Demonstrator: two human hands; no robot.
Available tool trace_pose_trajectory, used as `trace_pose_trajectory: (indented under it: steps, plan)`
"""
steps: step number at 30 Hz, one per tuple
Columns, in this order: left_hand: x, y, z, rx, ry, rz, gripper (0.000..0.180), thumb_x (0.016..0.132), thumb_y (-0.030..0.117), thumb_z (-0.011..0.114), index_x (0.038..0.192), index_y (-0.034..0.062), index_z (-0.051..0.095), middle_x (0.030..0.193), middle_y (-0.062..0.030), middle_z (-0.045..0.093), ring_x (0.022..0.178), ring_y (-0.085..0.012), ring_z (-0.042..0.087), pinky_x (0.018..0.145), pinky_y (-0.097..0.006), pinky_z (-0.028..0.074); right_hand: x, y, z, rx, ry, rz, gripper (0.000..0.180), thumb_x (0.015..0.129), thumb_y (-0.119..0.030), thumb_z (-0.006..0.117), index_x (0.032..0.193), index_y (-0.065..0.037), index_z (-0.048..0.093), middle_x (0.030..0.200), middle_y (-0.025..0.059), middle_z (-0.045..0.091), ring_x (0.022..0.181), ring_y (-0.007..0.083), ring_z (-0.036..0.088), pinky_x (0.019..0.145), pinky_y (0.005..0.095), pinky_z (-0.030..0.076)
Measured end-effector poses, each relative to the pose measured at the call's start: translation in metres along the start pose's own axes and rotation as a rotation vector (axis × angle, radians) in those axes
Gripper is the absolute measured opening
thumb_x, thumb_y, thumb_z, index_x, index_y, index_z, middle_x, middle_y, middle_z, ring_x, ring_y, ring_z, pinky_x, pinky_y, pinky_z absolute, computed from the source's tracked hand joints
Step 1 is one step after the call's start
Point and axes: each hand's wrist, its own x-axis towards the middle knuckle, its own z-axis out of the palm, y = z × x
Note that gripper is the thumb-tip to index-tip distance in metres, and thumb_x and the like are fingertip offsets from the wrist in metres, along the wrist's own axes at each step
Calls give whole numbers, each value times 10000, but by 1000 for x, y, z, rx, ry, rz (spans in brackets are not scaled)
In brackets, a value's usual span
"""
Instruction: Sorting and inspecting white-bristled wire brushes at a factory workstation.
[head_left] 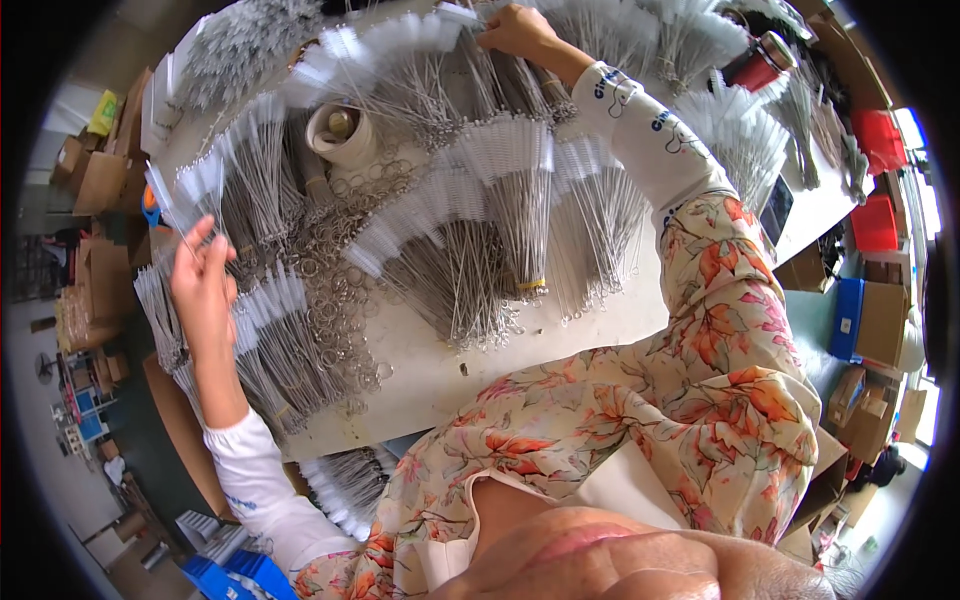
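My left hand point(205, 290) is raised over the left side of the table, its fingers pinched on a thin wire brush point(168, 200) with pale bristles that points up and away. At the far edge my right hand point(522, 32) reaches out, its fingertips closed at the top of a wire brush point(462, 14) among a standing row; the exact grip is partly hidden. Between my arms, bundles of wire brushes point(465, 220) lie fanned out, bristles away from me and looped ends toward me. One bundle has a yellow band point(530, 284).
Many loose metal rings point(345, 290) are scattered left of the middle. A white round container point(342, 134) stands behind them. More brush bundles point(265, 330) lie at the left, and a red flask point(765, 62) is at the far right. Cardboard boxes point(105, 280) line the left.
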Motion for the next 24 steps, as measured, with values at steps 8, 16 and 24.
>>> trace_pose_trajectory:
  steps: [8, 16, 24]
  plan:
    - [-69, -9, -20, -314, 41, -58, 307, 931, 161, 462, 1171, -28, 491, 727, 11, 475, 476, 7, 308, 375, -144, 209, 8, 89, -106, 479, 381, 88, 238, 792, -232, 502, 776, -18, 607, 629, 146, 579, 615, 215, 585, 587, 392, 471]
    - [-110, -40, -29, -460, -17, -231, 266, 931, 205, 476, 975, -32, 588, 713, 16, 463, 498, -5, 323, 400, -151, 221, 18, 191, -71, -183, 12, 237, 429, 647, -404, 686, 845, -24, 676, 873, 151, 652, 842, 284, 616, 813, 350, 458]
    - [-126, -37, -7, -391, -53, -201, 269, 919, 204, 490, 932, -34, 614, 694, 21, 483, 509, -12, 335, 418, -152, 260, 22, 184, -127, -272, 138, 175, 357, 683, -401, 622, 905, -127, 682, 881, 132, 653, 862, 288, 617, 789, 389, 473]
